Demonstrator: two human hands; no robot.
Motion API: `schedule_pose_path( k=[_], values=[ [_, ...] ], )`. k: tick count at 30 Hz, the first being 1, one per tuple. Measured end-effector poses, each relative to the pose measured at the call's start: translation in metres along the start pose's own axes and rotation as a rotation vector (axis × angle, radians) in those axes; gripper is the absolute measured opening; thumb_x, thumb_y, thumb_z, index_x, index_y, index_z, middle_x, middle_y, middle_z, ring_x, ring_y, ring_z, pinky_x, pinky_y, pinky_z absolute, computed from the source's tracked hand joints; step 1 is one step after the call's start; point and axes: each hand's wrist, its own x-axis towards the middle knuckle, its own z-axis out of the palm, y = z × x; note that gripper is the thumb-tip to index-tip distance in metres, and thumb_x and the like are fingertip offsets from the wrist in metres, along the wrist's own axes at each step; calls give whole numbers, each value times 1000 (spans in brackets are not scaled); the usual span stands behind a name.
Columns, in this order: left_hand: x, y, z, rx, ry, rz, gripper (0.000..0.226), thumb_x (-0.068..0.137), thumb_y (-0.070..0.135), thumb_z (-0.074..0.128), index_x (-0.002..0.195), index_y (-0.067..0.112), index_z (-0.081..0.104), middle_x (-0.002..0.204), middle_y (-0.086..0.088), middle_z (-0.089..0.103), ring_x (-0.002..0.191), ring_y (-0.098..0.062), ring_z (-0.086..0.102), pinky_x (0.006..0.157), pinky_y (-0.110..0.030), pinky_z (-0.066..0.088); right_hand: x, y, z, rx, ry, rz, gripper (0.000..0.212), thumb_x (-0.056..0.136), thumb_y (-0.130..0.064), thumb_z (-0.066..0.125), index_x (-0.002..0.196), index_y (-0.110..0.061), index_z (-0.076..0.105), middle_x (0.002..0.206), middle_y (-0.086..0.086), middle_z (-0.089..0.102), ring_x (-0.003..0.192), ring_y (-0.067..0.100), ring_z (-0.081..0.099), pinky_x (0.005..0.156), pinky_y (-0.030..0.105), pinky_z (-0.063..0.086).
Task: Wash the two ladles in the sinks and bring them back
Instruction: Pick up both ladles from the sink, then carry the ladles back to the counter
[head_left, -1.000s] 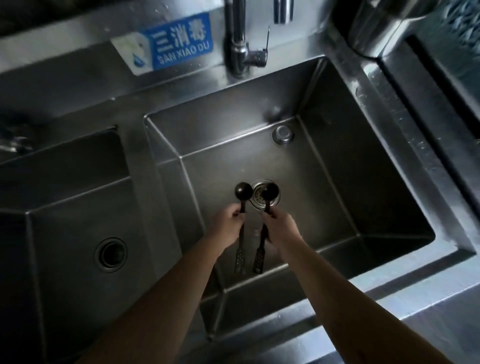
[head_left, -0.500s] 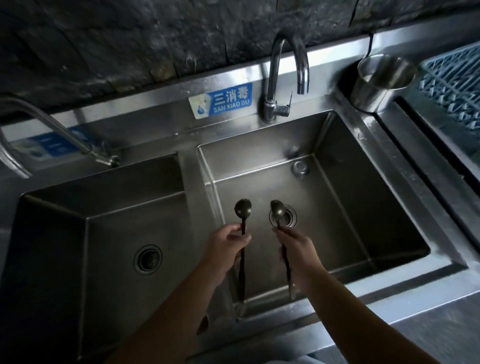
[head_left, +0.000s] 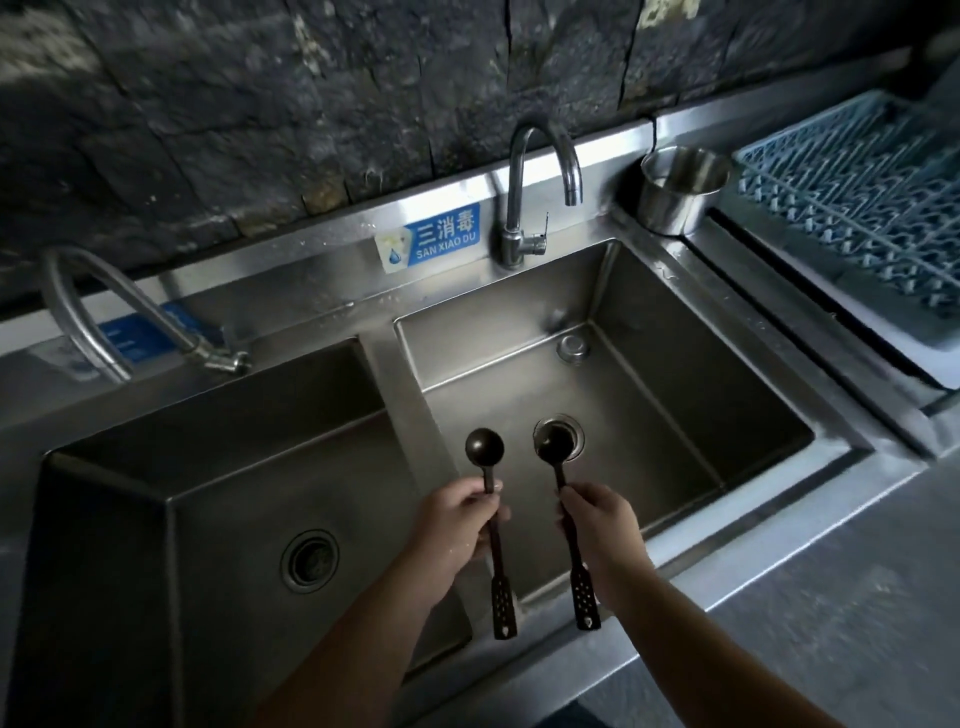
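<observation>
I hold two small black ladles above the right sink (head_left: 691, 395). My left hand (head_left: 457, 525) grips the stem of the left ladle (head_left: 484, 447), whose bowl hangs over the sink's left side. My right hand (head_left: 597, 525) grips the right ladle (head_left: 555, 448), its bowl over the round drain (head_left: 571, 434). Both perforated handle ends point back toward me, past the sink's front rim. The left sink (head_left: 223, 467) lies beside, with its own drain (head_left: 309, 561). No water runs.
A curved tap (head_left: 524, 182) stands behind the right sink, a bent tap (head_left: 130, 312) behind the left. A blue label (head_left: 431, 236) is on the backsplash. A steel pot (head_left: 675, 187) and a blue rack (head_left: 857, 208) sit at the right. Grey counter (head_left: 831, 597) lies front right.
My view has pulled back and tilted up, bringing both sinks, the taps and the wall into sight. The ladles have moved apart slightly and stay in my hands.
</observation>
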Motion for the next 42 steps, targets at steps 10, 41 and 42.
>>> schedule_pose_path(
  k=[10, 41, 42],
  values=[
    [-81, -41, -32, 152, -389, 106, 21, 96, 11, 53, 98, 25, 69, 62, 8, 53, 48, -3, 48, 44, -15, 40, -157, 35, 16, 287, 180, -34, 19, 90, -5, 58, 75, -8, 69, 64, 12, 62, 52, 20, 54, 47, 30, 40],
    [-523, -355, 93, 1005, -1566, 56, 22, 96, 11, 53, 99, 24, 70, 63, 11, 67, 56, -5, 61, 60, -27, 45, -709, 362, -51, 931, 1352, 22, 11, 86, -13, 66, 81, -19, 74, 65, 8, 68, 56, 18, 64, 45, 25, 45],
    [-540, -370, 91, 1033, -1596, 53, 22, 96, 10, 53, 99, 24, 70, 63, 11, 66, 55, -5, 60, 58, -26, 45, -729, 373, -46, 959, 1390, 24, 12, 86, -13, 66, 80, -20, 74, 65, 6, 69, 58, 18, 64, 45, 25, 46]
  ],
)
